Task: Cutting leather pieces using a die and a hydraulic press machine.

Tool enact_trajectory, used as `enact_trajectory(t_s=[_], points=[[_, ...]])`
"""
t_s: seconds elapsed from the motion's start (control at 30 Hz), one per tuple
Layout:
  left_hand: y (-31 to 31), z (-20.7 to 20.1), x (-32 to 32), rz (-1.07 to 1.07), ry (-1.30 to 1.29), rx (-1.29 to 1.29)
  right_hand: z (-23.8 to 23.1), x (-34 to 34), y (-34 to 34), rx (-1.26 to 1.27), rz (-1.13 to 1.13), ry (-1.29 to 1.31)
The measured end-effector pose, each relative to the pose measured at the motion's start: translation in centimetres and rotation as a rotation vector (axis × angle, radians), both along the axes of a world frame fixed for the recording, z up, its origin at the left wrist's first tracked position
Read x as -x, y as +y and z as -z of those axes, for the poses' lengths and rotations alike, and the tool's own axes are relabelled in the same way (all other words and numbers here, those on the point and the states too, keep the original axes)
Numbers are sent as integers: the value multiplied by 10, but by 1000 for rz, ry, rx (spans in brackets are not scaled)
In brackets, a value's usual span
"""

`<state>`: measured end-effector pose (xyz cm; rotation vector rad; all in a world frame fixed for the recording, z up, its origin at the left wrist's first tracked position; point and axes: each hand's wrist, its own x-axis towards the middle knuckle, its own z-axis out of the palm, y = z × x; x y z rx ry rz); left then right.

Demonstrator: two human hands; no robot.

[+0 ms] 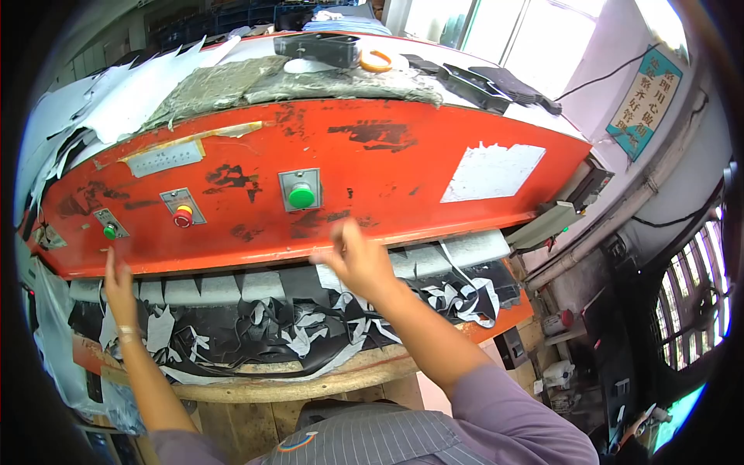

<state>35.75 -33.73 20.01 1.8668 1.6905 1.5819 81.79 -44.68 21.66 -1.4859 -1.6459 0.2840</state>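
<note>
A red machine front (pixel 372 174) with worn dark patches spans the view before me. My left hand (pixel 121 293) is raised at its lower left edge, fingers stretched upward with nothing seen in them, just below a small green push button (pixel 110 231). Below and right of a large green push button (pixel 301 195), my right hand (pixel 356 262) hangs in the air, slightly blurred, its thumb and fingers apart and nothing visible between them. A red stop button (pixel 184 216) sits between the two green ones. Under the machine front lie tangled black and white material scraps (pixel 306 329).
A wooden board (pixel 341 385) edges the work surface nearest me. On top of the machine are white sheets (pixel 128 105), a black tray (pixel 318 49) and an orange tape roll (pixel 376 60). Clear plastic (pixel 62 349) hangs at left; a pipe (pixel 612 213) runs along the right wall.
</note>
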Motion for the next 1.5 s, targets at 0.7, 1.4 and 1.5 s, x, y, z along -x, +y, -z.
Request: enact_trajectory(t_s=[0.7,1.4,1.5], points=[[-110,89,-395,207,582,484,107,-22,-218,391,-199,-458],[-64,81,-418,753,388,645,91,-276,48,404,-43,-325],[-81,64,-431,981,246,678,81,-268,12,357,-109,-83]])
